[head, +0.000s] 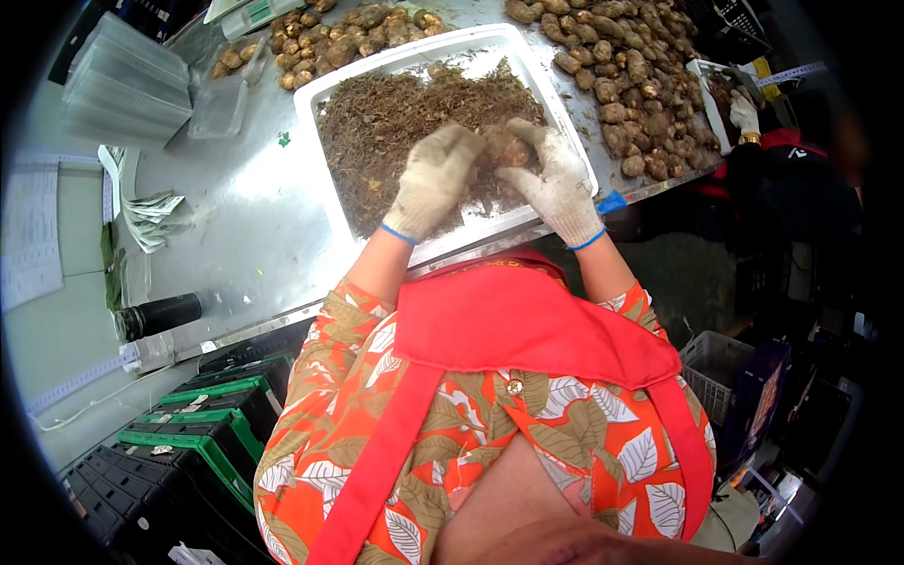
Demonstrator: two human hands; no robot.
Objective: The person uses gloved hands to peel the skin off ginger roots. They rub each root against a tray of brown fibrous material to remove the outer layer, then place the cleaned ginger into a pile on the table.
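A white foam tray [438,46] on the metal table holds a thick layer of brown fibrous scraps [381,120]. Over its right part, my right hand [554,180], in a cream knit glove with a blue cuff, has thumb and fingers around a brown hairy taro-like tuber [505,147]. My left hand [438,176], gloved alike, is at the tuber's left side with its fingers curled; its fingertips are partly hidden, so its hold is unclear. Piles of similar tubers lie behind the tray [339,42] and to its right [635,78].
Stacked clear plastic trays [127,85], a scale [258,15], and a black cylinder [159,316] are on the left of the metal table [240,233]. A co-worker's gloved hand [743,113] is at another white tray on the right. Black and green crates [205,438] stand below left.
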